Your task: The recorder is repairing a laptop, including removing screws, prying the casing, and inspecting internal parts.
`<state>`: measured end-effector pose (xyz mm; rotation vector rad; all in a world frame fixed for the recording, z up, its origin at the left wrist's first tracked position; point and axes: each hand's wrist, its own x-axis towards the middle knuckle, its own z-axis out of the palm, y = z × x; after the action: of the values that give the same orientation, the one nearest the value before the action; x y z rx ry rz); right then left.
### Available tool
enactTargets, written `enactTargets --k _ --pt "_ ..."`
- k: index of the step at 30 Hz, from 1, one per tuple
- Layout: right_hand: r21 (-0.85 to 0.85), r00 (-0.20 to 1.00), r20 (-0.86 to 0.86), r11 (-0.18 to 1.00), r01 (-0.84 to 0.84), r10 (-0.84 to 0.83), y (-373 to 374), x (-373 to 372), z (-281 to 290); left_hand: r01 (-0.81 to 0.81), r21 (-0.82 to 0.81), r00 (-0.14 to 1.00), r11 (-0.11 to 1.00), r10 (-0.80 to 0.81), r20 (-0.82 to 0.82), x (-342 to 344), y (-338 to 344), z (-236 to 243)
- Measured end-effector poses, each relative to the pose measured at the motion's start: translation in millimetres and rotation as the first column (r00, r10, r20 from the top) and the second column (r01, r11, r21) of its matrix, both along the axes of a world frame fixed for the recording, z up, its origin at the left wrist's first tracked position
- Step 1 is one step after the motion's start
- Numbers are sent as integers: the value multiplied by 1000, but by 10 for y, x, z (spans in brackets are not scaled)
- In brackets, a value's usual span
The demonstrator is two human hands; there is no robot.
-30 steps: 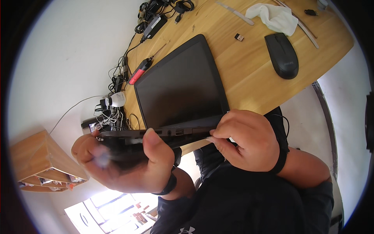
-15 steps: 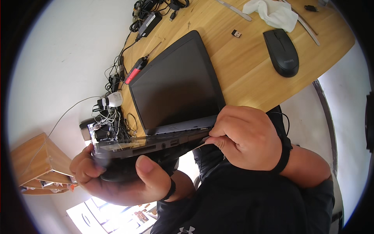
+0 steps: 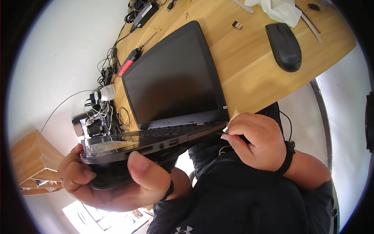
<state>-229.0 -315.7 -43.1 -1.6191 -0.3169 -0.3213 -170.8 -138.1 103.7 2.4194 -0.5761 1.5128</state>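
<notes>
An open black laptop has its dark screen [image 3: 169, 78] over the desk and its base [image 3: 154, 146] tilted toward me, showing side ports, part of the keyboard and a pale sticker. My left hand [image 3: 120, 189] grips the base's near left corner, thumb below the ports and fingers wrapped round the end. At the base's right end, beside the hinge, my right hand [image 3: 257, 142] is pinched on a small thin piece at the seam, too small to make out. A red-and-black screwdriver [image 3: 128, 62] lies beside the screen.
On the wooden desk [image 3: 249, 85] are a black mouse [image 3: 283, 46], a small USB piece [image 3: 237, 25], a white cloth [image 3: 278, 13], thin flat tools [image 3: 309, 29], a power adapter [image 3: 144, 15] and tangled cables [image 3: 109, 121] along the wall. A wooden shelf [image 3: 33, 156] hangs left.
The laptop base has tipped so more of the keyboard and sticker shows. My left hand has moved a little down and left; my right fingers have shifted right along the seam.
</notes>
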Motion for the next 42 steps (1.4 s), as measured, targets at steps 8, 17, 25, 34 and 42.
enactTargets --k 8,17,25,34,42 --pt "-79 1000 -6 997 5 -6 -79 -87 -99 49 -46 999 998 -49 -4 -4 18 -17" --pt "-16 992 119 999 52 -50 87 -43 37 46 -79 998 996 -48 -27 7 5 1" --pt "-9 992 130 1000 -2 3 51 8 68 55 -50 997 997 -58 -50 -16 18 21" --pt "-42 993 116 999 15 -10 98 -23 132 55 -67 997 996 -58 -55 -12 2 8" --pt "-63 993 113 998 -29 36 26 111 123 -28 -119 998 993 20 -64 37 -89 26"
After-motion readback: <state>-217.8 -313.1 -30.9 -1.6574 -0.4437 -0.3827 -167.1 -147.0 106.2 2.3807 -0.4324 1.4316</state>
